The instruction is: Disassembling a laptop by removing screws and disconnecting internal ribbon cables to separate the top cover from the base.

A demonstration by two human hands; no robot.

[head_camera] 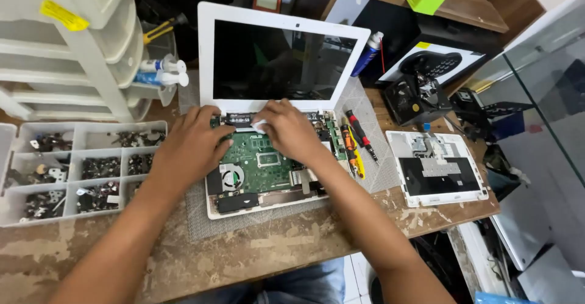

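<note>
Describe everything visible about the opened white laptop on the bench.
The white laptop lies on a grey mesh mat, its keyboard cover off, showing a green circuit board, a small fan and black parts. Its dark screen stands upright in a white bezel. The left hand rests on the board's left side; the right hand presses a small white piece near the hinge.

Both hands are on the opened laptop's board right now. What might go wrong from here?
1. The right hand presses a white wipe near the hinge of the green board; small parts could snag.
2. The screwdrivers lie right beside the forearm and could be knocked.
3. The left hand rests on bare circuitry, so static is possible.
</note>
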